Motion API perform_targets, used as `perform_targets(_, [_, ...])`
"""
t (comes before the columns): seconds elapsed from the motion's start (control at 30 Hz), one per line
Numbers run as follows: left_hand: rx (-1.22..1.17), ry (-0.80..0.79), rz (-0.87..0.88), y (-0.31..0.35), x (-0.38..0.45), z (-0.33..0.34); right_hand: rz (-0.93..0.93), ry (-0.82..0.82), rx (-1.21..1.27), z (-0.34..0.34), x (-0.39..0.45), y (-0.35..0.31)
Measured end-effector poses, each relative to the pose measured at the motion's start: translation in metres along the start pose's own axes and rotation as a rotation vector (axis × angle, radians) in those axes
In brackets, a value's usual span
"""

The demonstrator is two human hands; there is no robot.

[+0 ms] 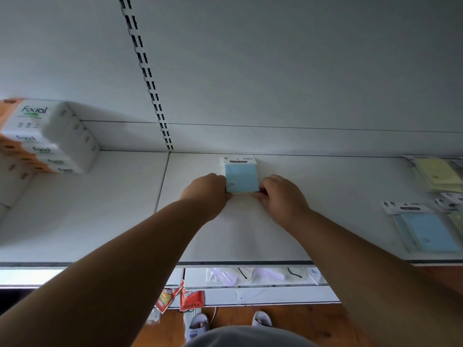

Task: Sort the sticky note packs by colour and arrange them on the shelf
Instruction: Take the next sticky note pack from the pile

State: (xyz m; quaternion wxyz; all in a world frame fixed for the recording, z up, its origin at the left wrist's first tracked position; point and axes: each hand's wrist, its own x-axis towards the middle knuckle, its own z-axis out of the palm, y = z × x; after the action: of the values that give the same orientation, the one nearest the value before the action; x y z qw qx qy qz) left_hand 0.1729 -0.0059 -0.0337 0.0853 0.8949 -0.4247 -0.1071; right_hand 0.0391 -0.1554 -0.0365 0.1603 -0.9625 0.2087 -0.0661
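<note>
Blue pack [242, 177] flat at back of shelf [250, 234]; left hand [209, 194] and right hand [281, 196] pinching its lower corners; looks light, thin, slippery in wrap; best held by edges.

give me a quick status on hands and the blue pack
Left hand and right hand both pinching blue sticky note pack, flat near shelf back. Nothing in the way.
</note>
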Motion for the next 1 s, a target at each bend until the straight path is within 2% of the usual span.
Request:
perform_targets(0.17, [-0.023,-0.009,-0.041,0.000,-0.001,-0.003,0.025,-0.059,0.032,-0.007,0.004,0.000])
perform_targets(0.3, [-0.135,0.016,-0.106,0.000,-0.002,-0.006,0.075,-0.031,0.105,-0.007,0.003,0.003])
perform_targets(0.47, [-0.129,0.078,-0.099,0.006,-0.003,-0.004,0.051,-0.006,0.124,-0.001,0.003,0.001])
perform_targets(0.6, [-0.137,0.044,-0.134,0.006,-0.005,-0.007,0.062,-0.036,0.155,-0.004,0.002,0.004])
perform_targets(0.83, [-0.542,0.012,-0.385,0.011,0.007,-0.018,0.340,0.044,0.389,-0.007,0.019,-0.005])
perform_targets(1.0, [-0.560,0.034,-0.397,0.016,0.011,-0.016,0.427,0.024,0.433,-0.001,0.027,-0.009])
